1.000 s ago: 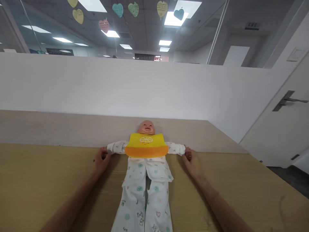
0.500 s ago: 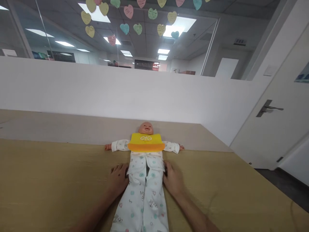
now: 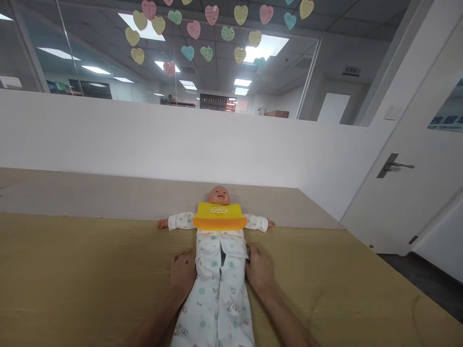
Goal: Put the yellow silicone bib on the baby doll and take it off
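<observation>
A baby doll (image 3: 218, 195) lies on its back, arms stretched out to both sides. It wears a white printed top with long sleeves and white printed trousers (image 3: 211, 294). Over its chest lies a yellow bib (image 3: 219, 215) with an orange lower pocket and a citrus-slice print. My left hand (image 3: 183, 273) is closed at the left side of the trousers' waist, its fingertips partly hidden by the cloth. At the opposite side, my right hand (image 3: 259, 270) is closed against the trousers, fingers tucked behind the edge. The doll's feet are out of view.
The doll rests on a tan tabletop (image 3: 90, 274) with a greyish strip (image 3: 119, 195) along its back. Behind stands a white half wall (image 3: 181, 144) with glass above, bearing heart-shaped notes (image 3: 227, 33). A white door with a metal handle (image 3: 392, 165) is at the right.
My left hand has moved slightly right, closer against the doll, and its fingers are more curled. My right hand stays at the trousers' side. The view has shifted slightly.
</observation>
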Available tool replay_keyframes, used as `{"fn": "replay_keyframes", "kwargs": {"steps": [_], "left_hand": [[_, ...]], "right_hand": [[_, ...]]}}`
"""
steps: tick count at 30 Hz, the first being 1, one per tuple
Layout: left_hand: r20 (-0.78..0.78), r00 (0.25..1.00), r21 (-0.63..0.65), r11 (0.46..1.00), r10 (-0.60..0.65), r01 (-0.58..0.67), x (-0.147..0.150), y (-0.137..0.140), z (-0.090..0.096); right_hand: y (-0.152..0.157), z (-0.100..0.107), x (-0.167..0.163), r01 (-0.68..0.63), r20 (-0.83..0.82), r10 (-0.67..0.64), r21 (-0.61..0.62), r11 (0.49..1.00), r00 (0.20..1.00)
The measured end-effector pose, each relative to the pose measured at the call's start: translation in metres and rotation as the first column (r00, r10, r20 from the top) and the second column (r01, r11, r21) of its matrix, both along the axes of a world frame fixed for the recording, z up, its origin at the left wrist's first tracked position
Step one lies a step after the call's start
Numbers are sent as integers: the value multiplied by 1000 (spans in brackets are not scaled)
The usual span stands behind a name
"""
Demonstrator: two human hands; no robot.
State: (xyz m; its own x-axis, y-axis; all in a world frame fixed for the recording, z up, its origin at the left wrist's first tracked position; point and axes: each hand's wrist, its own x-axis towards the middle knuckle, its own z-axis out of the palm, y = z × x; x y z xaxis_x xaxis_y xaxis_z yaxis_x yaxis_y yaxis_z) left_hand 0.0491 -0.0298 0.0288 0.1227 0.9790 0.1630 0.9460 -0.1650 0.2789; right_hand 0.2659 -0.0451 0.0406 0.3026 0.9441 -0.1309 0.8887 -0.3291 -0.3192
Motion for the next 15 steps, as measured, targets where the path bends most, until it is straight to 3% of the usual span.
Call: {"fn": "replay_keyframes", "kwargs": {"steps": [8, 15], "left_hand": [[-122, 990, 56, 996, -67, 74, -2, -2, 2], [-247, 966, 109, 988, -75, 105, 1, -3, 8]], "right_hand": [[2, 3, 3, 8, -78, -8, 3, 1000, 997], [-3, 6, 1, -54, 12, 54, -37, 998, 998]]}}
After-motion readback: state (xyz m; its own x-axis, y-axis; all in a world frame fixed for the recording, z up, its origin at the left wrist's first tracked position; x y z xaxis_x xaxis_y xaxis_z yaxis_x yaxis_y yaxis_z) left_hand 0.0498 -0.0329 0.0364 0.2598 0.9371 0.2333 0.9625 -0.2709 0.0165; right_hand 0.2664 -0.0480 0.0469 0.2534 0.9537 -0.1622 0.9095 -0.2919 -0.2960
